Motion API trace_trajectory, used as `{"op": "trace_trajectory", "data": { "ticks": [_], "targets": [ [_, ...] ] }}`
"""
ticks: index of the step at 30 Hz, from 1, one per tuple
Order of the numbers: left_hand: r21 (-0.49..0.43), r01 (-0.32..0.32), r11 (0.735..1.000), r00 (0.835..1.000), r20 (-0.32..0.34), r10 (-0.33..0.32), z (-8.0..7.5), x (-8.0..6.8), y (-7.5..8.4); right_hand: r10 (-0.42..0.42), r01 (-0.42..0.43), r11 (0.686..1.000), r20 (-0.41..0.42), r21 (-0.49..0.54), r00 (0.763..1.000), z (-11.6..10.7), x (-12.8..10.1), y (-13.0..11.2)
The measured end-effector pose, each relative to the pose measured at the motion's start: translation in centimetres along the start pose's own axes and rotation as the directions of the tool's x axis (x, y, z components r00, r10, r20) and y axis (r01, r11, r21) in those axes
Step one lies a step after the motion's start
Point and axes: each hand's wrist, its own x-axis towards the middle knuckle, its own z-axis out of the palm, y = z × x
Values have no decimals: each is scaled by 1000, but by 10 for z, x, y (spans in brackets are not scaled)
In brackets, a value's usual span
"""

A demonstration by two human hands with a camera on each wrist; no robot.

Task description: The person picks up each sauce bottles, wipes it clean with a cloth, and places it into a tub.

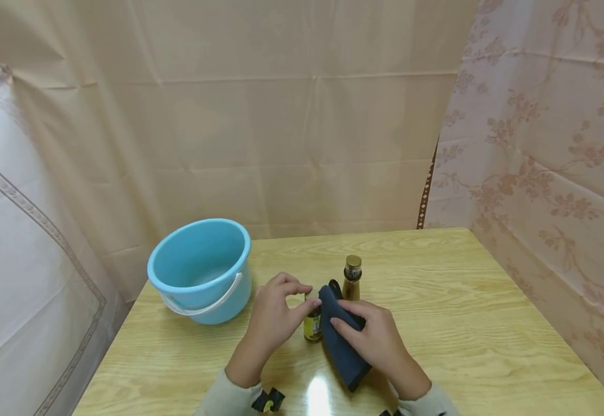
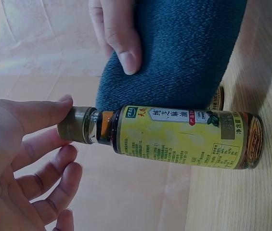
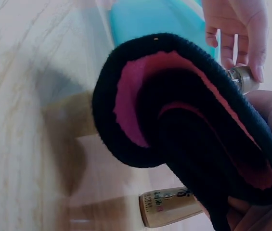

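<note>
Insp. A: Wood-grain table (image 1: 437, 300), glossy finish, pale yellow, w/ creased beige curtains behind and floral fabric at right.

Insp. B: Items on it?

Insp. A: Blue plastic bucket (image 1: 200, 268), round, smooth, white handle, at left rear. Tall bottle (image 1: 352, 277), gold cap, stands upright just behind the hands.

Insp. B: Left hand?

Insp. A: Left hand (image 1: 273, 318) pinches the cap of the small glass bottle (image 2: 179, 137) btwn thumb and fingertips. Bottle is cylindrical, dark neck, yellow label w/ printed text, metallic cap. It stands on the table, centre front, base down.

Insp. B: Right hand?

Insp. A: Right hand (image 1: 377, 338) grips the folded cloth (image 1: 340, 341), fingers curled over it. Cloth is thick, nubby terry, dark blue-grey outside; right wrist view shows a pink inner layer. It touches the small bottle's side.
</note>
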Motion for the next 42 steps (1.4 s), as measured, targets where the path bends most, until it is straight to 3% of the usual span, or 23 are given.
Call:
{"op": "trace_trajectory", "data": {
  "ticks": [9,26,37,42],
  "targets": [
    [-7,2,1000,1000,2,-2,-3,1,-1,-20,21,999,32,-44,999,5,1,5],
    [-25,-12,1000,999,31,13,3,-1,1,60,-52,992,71,-112,996,9,-6,17],
    [52,-59,997,998,-17,60,1,0,-3,75,-68,993,76,-93,994,11,-2,14],
    [78,-48,996,997,-56,52,1,0,-5,78,-71,994,76,-86,994,10,-2,14]
  ]
}}
